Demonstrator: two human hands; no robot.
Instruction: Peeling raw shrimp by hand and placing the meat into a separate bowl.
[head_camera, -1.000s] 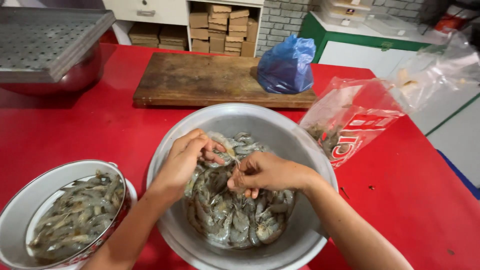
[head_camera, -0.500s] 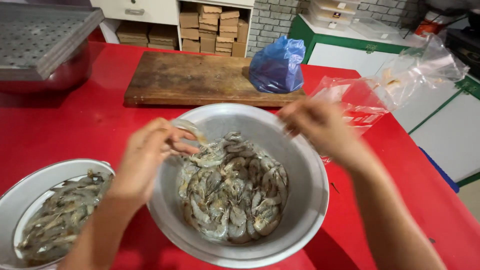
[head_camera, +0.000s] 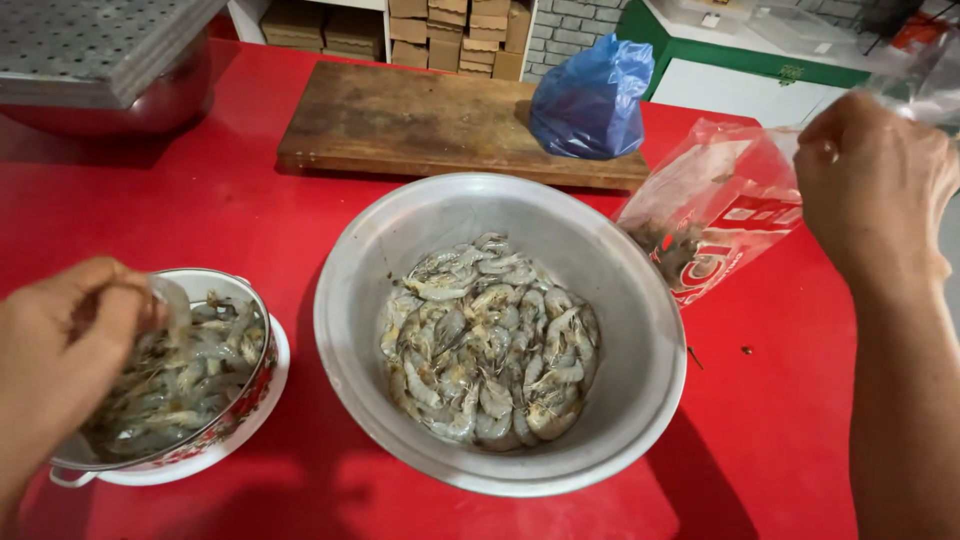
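Shrimp (head_camera: 490, 345), too many to count, heaped raw and grey in one large metal bowl (head_camera: 640, 390) at the middle of one red table (head_camera: 250, 220). To the left of the large bowl, touching or nearly touching its rim, one smaller enamel bowl (head_camera: 250, 385) with a flowered band, part-filled with peeled shrimp (head_camera: 185, 375). Beyond the large bowl, one wooden cutting board (head_camera: 430, 125), lying flat and bare; at the board's right end, one knotted blue plastic bag (head_camera: 590, 100). To the right of the large bowl, just beside its rim, one clear plastic bag with red print (head_camera: 715, 215), mouth open, dark scraps inside. Far left beyond the large bowl, one metal pot (head_camera: 130, 100) capped with a perforated tray (head_camera: 90, 40). Two hands shown. Left hand (head_camera: 60, 345), over the near-left edge of the enamel bowl, fingers curled in, pinching one pale, translucent shrimp (head_camera: 172, 305) above the peeled pile. Right hand (head_camera: 875, 190), raised to the right of the large bowl, loosely clenched, knuckles toward the camera, at the upper edge of the printed bag; contents of the fist and contact with the bag not discernible.
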